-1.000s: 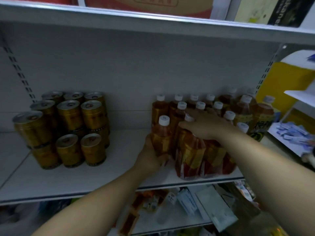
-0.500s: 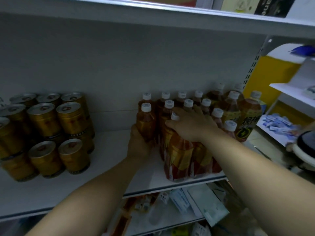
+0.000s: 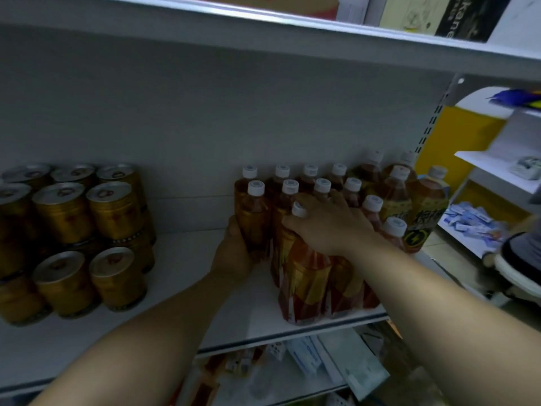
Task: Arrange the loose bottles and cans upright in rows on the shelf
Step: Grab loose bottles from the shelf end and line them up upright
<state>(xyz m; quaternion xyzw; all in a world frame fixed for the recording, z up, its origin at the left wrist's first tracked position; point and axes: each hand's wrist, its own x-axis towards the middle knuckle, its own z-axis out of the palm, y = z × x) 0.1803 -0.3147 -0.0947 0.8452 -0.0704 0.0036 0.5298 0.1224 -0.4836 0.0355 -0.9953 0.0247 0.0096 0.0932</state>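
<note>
Several amber tea bottles with white caps stand upright in rows at the right of the white shelf (image 3: 187, 268). My left hand (image 3: 234, 253) wraps the lower body of the leftmost tea bottle (image 3: 253, 218), which stands in the second row from the back. My right hand (image 3: 325, 224) lies over the neck and cap of the front tea bottle (image 3: 304, 276), fingers spread across neighbouring bottles. Gold cans (image 3: 114, 209) are stacked two high at the shelf's left.
Larger yellow-labelled bottles (image 3: 421, 206) stand at the shelf's right end. An upper shelf (image 3: 263, 33) hangs overhead. Boxes and packets (image 3: 322, 358) fill the shelf below. A side rack (image 3: 497, 171) with small packets is at the far right.
My left hand has pushed the leftmost bottle back from the front row into line with the second row. My right hand has stayed on the front bottle. The view has shifted.
</note>
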